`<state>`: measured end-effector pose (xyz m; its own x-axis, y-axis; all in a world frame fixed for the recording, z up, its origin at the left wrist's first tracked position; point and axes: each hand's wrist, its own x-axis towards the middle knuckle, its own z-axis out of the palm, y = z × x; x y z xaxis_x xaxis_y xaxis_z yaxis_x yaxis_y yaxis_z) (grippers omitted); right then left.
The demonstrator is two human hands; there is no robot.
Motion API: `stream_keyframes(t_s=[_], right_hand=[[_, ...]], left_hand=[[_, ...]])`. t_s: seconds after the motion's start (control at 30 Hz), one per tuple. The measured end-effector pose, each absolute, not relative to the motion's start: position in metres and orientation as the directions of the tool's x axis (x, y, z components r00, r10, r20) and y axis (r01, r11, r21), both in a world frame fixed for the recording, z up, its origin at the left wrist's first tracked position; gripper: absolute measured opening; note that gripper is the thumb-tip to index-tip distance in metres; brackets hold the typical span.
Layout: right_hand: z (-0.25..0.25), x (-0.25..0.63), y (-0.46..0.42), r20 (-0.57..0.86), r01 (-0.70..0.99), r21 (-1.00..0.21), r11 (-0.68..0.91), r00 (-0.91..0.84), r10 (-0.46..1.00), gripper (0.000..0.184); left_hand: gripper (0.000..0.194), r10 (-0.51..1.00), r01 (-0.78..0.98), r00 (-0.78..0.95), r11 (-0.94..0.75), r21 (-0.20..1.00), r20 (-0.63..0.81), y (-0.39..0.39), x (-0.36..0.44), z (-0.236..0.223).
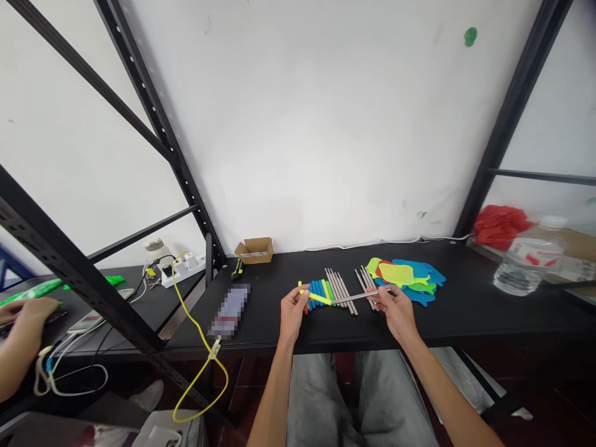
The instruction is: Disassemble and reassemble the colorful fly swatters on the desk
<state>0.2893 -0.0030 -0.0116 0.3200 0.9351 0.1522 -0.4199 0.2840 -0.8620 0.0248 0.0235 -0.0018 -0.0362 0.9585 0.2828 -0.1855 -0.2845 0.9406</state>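
Over a black surface (265,326), the left hand (291,308) has its fingers pinched on a yellow tube (320,298), the right hand (398,310) on a grey rod (354,297) meeting the tube's end. Beyond lie coloured tubes (315,288) and more rods (338,282), then a cardboard box (261,249) and white wall (326,124).

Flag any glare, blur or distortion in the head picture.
Head view: white wall brightest near the middle; phone pixelated; water bottle hazy; black posts splay outward toward the top, probably wide-angle stretch; left hand and right hand fairly clear.
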Motion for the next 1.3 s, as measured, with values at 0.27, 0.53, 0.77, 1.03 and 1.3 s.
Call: stream_keyframes(t_s=[0.27,0.53,0.77,1.03,1.3], right_hand=[[-0.0158,0.2879,-0.0037,0.204,-0.305,-0.904,0.3,0.31,0.929,0.036],[-0.0174,0.2894,-0.0021,0.193,-0.337,-0.894,0.297,0.309,0.931,0.035],[-0.0127,0.2899,-0.0022,0.145,-0.462,-0.835,0.3,0.341,0.929,0.037],[-0.0108,0.293,-0.0012,0.085,-0.556,-0.783,0.279,0.349,0.933,0.036],[-0.0145,0.2955,0.0018,0.07,-0.61,-0.731,0.307,0.38,0.923,0.033]], left_hand=[[0.039,0.953,-0.154,-0.01,-0.299,0.942,0.301,0.0232,0.0257,-0.0013],[0.04,0.955,-0.159,-0.025,-0.295,0.942,0.295,0.0241,0.0266,-0.002],[0.04,0.958,-0.19,-0.039,-0.285,0.94,0.283,0.0224,0.0263,0.0002],[0.043,0.969,-0.193,-0.01,-0.245,0.95,0.248,0.0204,0.0253,0.0024],[0.04,0.972,-0.156,0.019,-0.23,0.961,0.235,0.0173,0.0255,0.0061]])
